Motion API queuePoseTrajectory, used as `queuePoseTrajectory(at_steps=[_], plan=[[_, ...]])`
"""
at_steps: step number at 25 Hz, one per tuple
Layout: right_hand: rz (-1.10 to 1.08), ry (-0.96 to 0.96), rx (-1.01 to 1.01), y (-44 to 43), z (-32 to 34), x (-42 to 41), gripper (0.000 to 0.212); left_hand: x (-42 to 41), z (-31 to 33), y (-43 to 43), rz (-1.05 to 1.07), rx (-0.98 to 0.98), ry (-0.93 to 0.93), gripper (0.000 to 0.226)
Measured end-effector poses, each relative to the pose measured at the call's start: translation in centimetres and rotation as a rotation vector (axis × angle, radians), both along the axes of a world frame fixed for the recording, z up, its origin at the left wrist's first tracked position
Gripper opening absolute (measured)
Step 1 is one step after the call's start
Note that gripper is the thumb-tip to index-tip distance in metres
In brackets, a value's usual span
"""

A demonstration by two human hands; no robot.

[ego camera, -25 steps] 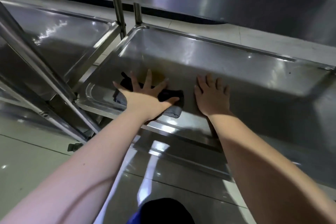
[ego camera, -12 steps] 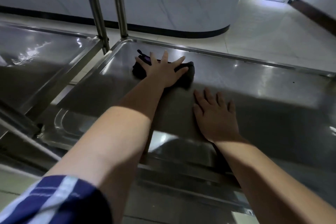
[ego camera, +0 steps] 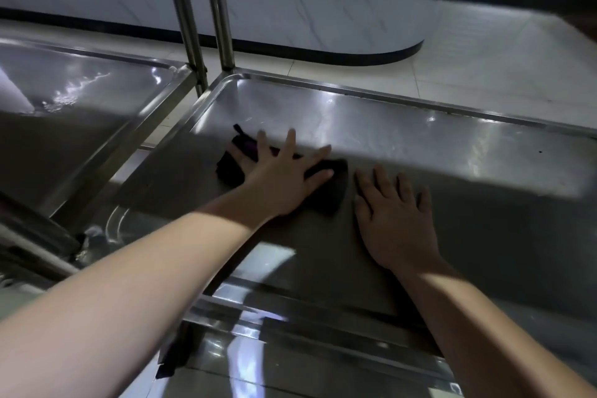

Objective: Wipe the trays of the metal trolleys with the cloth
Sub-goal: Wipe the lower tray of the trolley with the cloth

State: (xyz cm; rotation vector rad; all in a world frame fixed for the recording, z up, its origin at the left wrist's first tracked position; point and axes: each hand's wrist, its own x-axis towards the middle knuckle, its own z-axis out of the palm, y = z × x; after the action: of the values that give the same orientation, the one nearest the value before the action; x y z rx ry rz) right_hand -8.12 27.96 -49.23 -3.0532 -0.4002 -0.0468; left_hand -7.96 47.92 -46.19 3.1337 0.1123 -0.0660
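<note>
A steel trolley tray [ego camera: 403, 126] fills the middle of the view. A dark cloth [ego camera: 334, 194] lies flat on its left half. My left hand [ego camera: 284, 176] presses down on the cloth with fingers spread, covering most of it. Cloth ends stick out at the hand's left and right. My right hand [ego camera: 395, 220] rests palm down on the bare tray just right of the cloth, fingers apart, holding nothing.
A second trolley tray [ego camera: 80, 97] stands close on the left. Two upright steel posts [ego camera: 206, 16] rise between the trays at the far corner. Pale floor tiles [ego camera: 484, 55] and a curved white counter base [ego camera: 323, 29] lie beyond. A lower shelf [ego camera: 290, 333] shows beneath.
My left hand slid the cloth from the near edge to the far side, then back toward the tray's middle. My right hand stayed planted on the tray.
</note>
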Motion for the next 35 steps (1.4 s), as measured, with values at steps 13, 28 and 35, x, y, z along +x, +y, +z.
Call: queuePoseTrajectory(at_steps=[13, 28, 35], plan=[[0.001, 0.034, 0.059, -0.1, 0.7, 0.3, 0.052, -3.6, -0.1, -0.6, 0.014, -0.034, 0.047, 0.069], [0.02, 0.06, 0.058, -0.3, 1.5, -0.4, 0.052, -13.6, 0.5, 2.8, 0.245, -0.029, 0.099, 0.085], [0.034, 0.067, 0.027, -0.1, 2.0, -1.3, 0.051, -12.4, 0.2, -4.6, 0.168, -0.07, 0.127, 0.074]])
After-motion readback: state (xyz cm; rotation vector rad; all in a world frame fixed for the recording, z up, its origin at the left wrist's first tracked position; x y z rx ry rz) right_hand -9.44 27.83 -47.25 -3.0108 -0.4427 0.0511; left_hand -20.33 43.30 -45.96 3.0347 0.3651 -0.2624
